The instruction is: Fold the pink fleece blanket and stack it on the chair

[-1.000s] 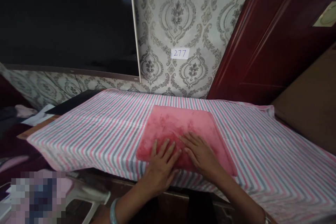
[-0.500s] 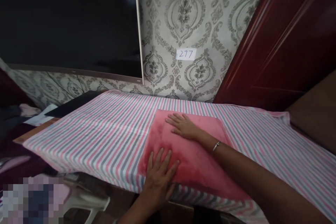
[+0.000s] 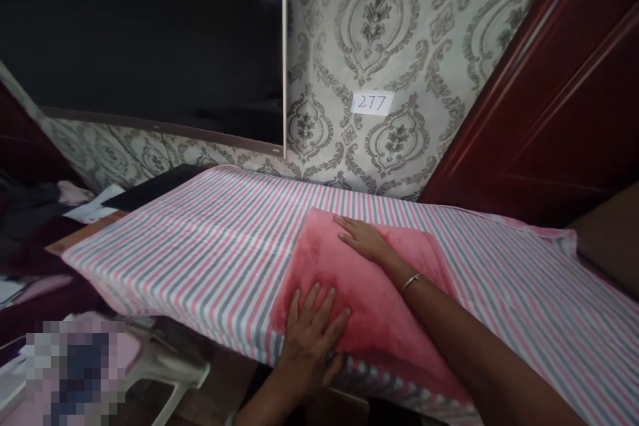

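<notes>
A dark screen (image 3: pixel 140 33) hangs at upper left. A striped sheet (image 3: pixel 174 259) spans the lower frame, with a pink plush cloth (image 3: pixel 369 326) lying mid-sheet. Both hands rest open and flat on it: the left hand (image 3: pixel 314 336) at its near edge, the right hand (image 3: pixel 364 239) at its far edge.

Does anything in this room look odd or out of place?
Yes: a small white paper label handwritten "277" sits on the patterned wallpaper beside the dark screen. It looks odd because it stands out against the decorative pattern.

This is a home bedroom, with damask wallpaper (image 3: pixel 379 33), a wall-mounted television (image 3: pixel 140 46) and a striped bedsheet (image 3: pixel 200 253).
</notes>
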A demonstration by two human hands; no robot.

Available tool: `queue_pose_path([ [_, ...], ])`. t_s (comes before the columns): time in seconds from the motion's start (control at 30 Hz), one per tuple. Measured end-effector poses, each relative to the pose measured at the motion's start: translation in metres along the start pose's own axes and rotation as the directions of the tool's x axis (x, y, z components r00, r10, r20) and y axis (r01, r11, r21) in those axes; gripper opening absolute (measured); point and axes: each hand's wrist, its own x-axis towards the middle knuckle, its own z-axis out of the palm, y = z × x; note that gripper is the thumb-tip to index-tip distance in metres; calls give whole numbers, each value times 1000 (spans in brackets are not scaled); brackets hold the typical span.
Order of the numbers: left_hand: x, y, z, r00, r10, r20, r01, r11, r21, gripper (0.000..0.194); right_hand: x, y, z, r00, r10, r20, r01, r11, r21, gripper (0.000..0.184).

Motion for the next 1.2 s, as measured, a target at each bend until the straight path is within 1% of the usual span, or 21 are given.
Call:
queue_pose_path([
  [0.07,1,1,-6,1000,-4,21,4,1000,-13,65,0,-5,-7,999,35,24,-35,999,-23,58],
  [0.13,3,0,-16,998,5,64,-4,1000,-15,67,-1,-15,-17,992,104,65,-100,994,-50,58],
  [0.2,4,-2,-27,997,13,78,-12,1000,-9,67,-4,-32,-26,984,157,81,-152,986,-69,58],
  [0.23,4,-4,-32,997,10,73,-10,1000,-5,66,-7,-43,-29,987,146,70,-141,987,-72,58],
  [0.27,4,-5,-36,998,6,60,-5,1000,-2,64,-10,-54,-31,994,96,52,-92,993,-69,57],
  [0.3,4,-7,-38,999,-4,44,4,1000,-1,61,-14,-67,-31,999,6,38,-4,998,-59,56],
  [0.33,4,-8,-39,1000,-14,27,14,1000,0,58,-19,-79,-29,993,-112,35,113,993,-41,54],
  [0.4,1,-9,-37,1000,-31,-3,31,1000,1,54,-27,-99,-23,943,-328,56,327,945,21,51],
  [0.43,-1,-10,-34,999,-37,-12,37,999,4,53,-29,-105,-19,915,-398,69,394,917,55,50],
  [0.47,-3,-10,-30,999,-44,-22,44,999,8,55,-29,-109,-16,895,-438,86,432,898,80,49],
  [0.53,-7,-9,-22,998,-46,-36,46,999,14,58,-18,-106,-11,888,-446,113,438,894,88,50],
  [0.6,-11,-10,-15,997,-40,-60,40,999,7,59,4,-94,-10,904,-407,132,402,914,61,50],
  [0.7,-14,-10,-6,992,-47,-115,44,999,-25,56,45,-69,-8,950,-287,127,283,958,49,48],
  [0.77,-15,-11,1,986,-64,-157,57,997,-44,54,66,-55,-2,966,-219,139,206,973,102,47],
  [0.8,-16,-11,4,982,-72,-173,64,997,-49,53,73,-49,2,968,-205,142,185,973,140,48],
  [0.83,-16,-10,7,978,-78,-193,70,996,-52,52,77,-45,7,969,-206,134,181,967,180,48],
  [0.9,-17,-9,12,971,-91,-222,80,995,-57,50,80,-38,17,972,-223,77,198,949,244,50],
  [1.0,-18,-9,14,968,-102,-227,90,994,-63,49,76,-36,25,976,-218,7,207,939,275,50],
  [1.1,-18,-12,13,973,-98,-209,87,994,-59,50,74,-44,18,981,-194,26,181,952,248,46],
  [1.13,-17,-13,11,974,-91,-206,81,995,-57,50,73,-49,12,983,-176,42,162,960,227,45],
  [1.2,-16,-16,8,984,-62,-165,56,998,-42,51,69,-62,-2,992,-110,61,98,979,181,46],
])
